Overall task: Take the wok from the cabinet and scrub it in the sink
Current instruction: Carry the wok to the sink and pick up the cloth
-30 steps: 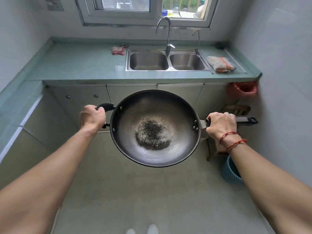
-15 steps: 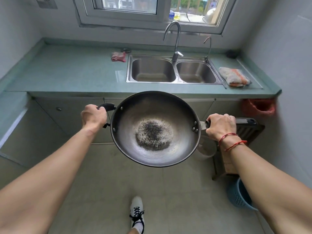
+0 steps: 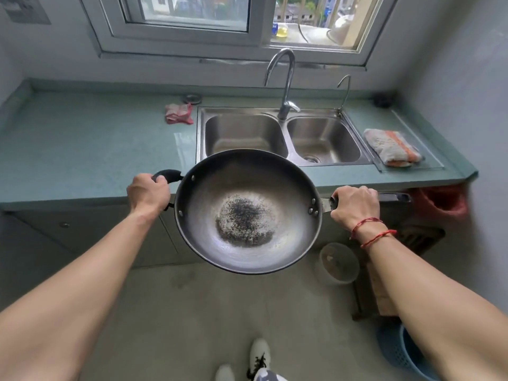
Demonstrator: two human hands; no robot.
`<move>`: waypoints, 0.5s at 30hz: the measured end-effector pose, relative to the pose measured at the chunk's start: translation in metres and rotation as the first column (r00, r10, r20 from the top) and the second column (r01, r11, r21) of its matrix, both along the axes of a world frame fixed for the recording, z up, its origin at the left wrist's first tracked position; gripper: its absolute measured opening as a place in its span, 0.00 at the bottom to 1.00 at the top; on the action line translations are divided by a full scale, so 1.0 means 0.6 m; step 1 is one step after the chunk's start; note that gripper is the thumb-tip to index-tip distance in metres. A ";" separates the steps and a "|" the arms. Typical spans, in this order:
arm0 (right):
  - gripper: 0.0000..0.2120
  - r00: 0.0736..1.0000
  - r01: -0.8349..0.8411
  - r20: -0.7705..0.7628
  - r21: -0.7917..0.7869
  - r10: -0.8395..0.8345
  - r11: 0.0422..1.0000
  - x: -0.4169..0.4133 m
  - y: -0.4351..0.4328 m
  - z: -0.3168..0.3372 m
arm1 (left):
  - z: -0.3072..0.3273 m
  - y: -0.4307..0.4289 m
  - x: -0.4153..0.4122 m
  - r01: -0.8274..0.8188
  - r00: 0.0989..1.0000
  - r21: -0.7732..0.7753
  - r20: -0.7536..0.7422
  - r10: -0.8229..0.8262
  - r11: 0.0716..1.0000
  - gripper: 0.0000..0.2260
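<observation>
dark round steel wok [image 3: 247,213] level above green worktop [image 3: 96,149] edge, short of stainless double sink [image 3: 202,133] — left grip [image 3: 148,192] closed round its loop handle [image 3: 167,176], right grip [image 3: 354,206] round the long handle [image 3: 393,197]; lower flat into a basin.

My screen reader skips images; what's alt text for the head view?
A person holds a metal wok with a dark speckled patch, left hand gripping its short handle and right hand its long handle, before a counter with a double sink.
</observation>
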State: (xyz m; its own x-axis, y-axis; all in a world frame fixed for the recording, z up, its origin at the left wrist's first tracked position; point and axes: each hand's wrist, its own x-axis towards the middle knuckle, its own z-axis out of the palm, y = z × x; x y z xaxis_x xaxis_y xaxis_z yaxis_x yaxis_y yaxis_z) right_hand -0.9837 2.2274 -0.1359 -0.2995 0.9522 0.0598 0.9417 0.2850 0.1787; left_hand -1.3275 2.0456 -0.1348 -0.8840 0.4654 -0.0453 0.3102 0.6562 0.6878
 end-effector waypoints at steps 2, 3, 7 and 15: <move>0.09 1.000 0.002 -0.002 -0.001 -0.002 1.000 -0.012 0.034 -0.002 | -0.004 0.034 -0.014 0.006 1.000 -0.006 0.015 -0.006 1.000 0.15; 0.09 1.000 0.002 -0.003 -0.005 -0.002 1.000 -0.018 0.053 -0.004 | -0.007 0.052 -0.020 0.004 1.000 -0.005 0.019 -0.004 1.000 0.15; 0.10 1.000 -0.014 0.011 0.001 0.014 1.000 -0.045 0.137 -0.012 | -0.013 0.127 -0.043 -0.008 1.000 -0.003 0.025 0.008 1.000 0.15; 0.07 0.997 -0.076 -0.023 -0.027 0.075 0.997 -0.121 0.329 -0.025 | -0.010 0.282 -0.095 -0.081 0.996 0.001 0.036 0.081 0.997 0.14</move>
